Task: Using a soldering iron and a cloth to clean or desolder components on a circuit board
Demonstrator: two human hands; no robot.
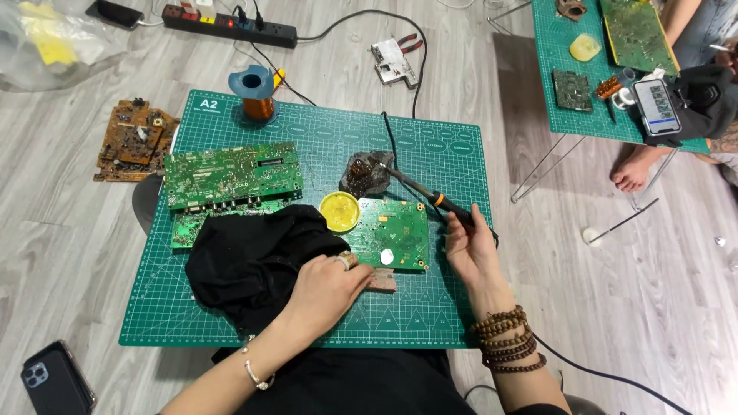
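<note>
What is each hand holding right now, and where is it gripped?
Right hand holds the soldering iron by its black handle. Left hand rests at the circuit board edge.

A power strip (229, 23) and a brown circuit board (134, 140) lie on the floor. A phone (55, 380) sits near the mat's corner. A wire spool (256, 92) stands on the mat.

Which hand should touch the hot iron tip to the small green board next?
Probably the right hand: it grips the soldering iron. The left hand rests at the small green board edge.

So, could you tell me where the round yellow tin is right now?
In the head view, the round yellow tin sits mid-mat, touching the left edge of the small green circuit board, just above the black cloth.
</note>
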